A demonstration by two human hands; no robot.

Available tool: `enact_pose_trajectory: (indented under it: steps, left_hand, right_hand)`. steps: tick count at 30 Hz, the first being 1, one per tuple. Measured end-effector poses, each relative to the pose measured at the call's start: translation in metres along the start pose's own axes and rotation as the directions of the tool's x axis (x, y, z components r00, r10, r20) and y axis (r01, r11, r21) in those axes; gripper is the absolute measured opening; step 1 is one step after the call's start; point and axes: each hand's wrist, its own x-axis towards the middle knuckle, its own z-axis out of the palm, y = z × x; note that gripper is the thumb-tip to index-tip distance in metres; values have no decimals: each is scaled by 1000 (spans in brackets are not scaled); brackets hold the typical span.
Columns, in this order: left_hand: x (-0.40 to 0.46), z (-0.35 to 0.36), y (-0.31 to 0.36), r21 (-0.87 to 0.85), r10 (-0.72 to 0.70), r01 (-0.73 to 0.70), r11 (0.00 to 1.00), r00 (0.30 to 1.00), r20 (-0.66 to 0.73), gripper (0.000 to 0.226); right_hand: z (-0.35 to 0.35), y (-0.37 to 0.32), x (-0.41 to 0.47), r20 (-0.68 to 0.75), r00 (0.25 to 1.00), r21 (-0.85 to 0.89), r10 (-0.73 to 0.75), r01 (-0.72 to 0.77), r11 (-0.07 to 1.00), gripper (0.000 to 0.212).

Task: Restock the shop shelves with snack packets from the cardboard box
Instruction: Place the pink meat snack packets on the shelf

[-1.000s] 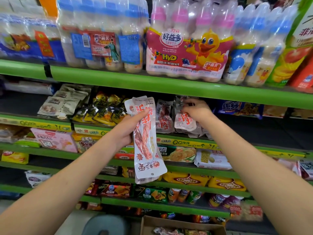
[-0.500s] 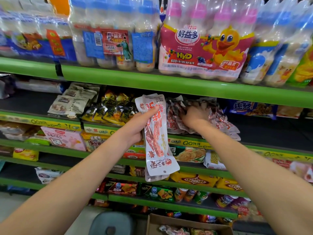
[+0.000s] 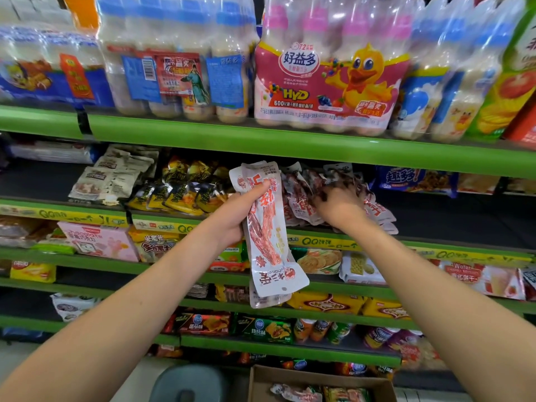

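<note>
White-red packets [image 3: 268, 236] gripped upright in left hand [image 3: 232, 216], thumb on front. Right hand [image 3: 338, 207] blurred among shelf packets [image 3: 301, 198]; grip unclear.

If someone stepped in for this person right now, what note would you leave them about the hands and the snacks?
Left hand: grips a few long white-and-red snack packets, held upright in front of the shelves.
Right hand: among the matching packets on the shelf; blurred, so its grip is unclear.
Cardboard box: on the floor below, with packets inside.
Done: some packets are on the shelf.
Left: shelve the held ones, then empty the box.
</note>
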Motion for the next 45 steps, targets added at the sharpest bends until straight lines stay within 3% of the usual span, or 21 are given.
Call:
enact_pose_trajectory:
  steps: [2, 4, 8, 10, 14, 20, 22, 27, 30, 32, 34, 37, 42, 45]
  left_hand:
    - [0, 2, -1, 16, -4, 4, 1000, 1000, 1, 27]
    - [0, 4, -1, 20, -1, 1, 1000, 1000, -1, 29]
    - [0, 10, -2, 26, 16, -16, 1000, 1000, -4, 37]
    - [-3, 15, -2, 25, 32, -31, 999, 999, -8, 41]
    - [-10, 30, -3, 57, 80, -80, 995, 997, 12, 44]
    - [-18, 41, -6, 93, 90, -96, 991, 994, 68, 36]
    - [-19, 42, -7, 100, 82, -87, 991, 995, 54, 43]
    - [-22, 33, -7, 110, -22, 5, 994, 988, 151, 45]
    - [-22, 21, -7, 107, -74, 58, 992, 986, 149, 82]
    - [-22, 15, -4, 111, -115, 94, 989, 972, 204, 89]
    - [-24, 14, -4, 162, -136, 103, 981, 968, 209, 102]
    - [-30, 26, -8, 370, -135, 73, 926, 980, 145, 123]
    - [-42, 56, -17, 648, -163, -37, 761, 956, 245, 70]
    - [-41, 61, -22, 658, -160, -40, 752, 957, 241, 44]
  right_hand:
    - [-4, -4, -10, -181, 980, 93, -83, 101, 991, 45]
    - [-12, -11, -24, -242, 963, 319, -117, 193, 928, 36]
    - [-32, -24, -56, 16, 976, 727, -218, 139, 672, 29]
    - [-31, -28, -71, 116, 953, 759, -279, 96, 643, 31]
    - [-21, -29, -92, 155, 940, 760, -304, 83, 645, 36]
    - [-10, -20, -108, 206, 942, 851, -266, -38, 524, 20]
    - [-12, -16, -112, 203, 949, 858, -242, -53, 511, 17]
    - [-25, 6, -113, 171, 958, 806, -232, -1, 592, 4]
    - [-37, 22, -109, 65, 969, 617, -237, 148, 773, 16]
    - [-45, 31, -106, 60, 963, 490, -263, 202, 848, 21]
    - [-56, 37, -104, 103, 942, 372, -319, 261, 891, 25]
    - [-71, 33, -107, 181, 860, 218, -477, 438, 872, 27]
    - [-68, 1, -115, 92, 783, -29, -615, 619, 785, 21]
    - [-59, -6, -117, -75, 751, -105, -656, 648, 754, 13]
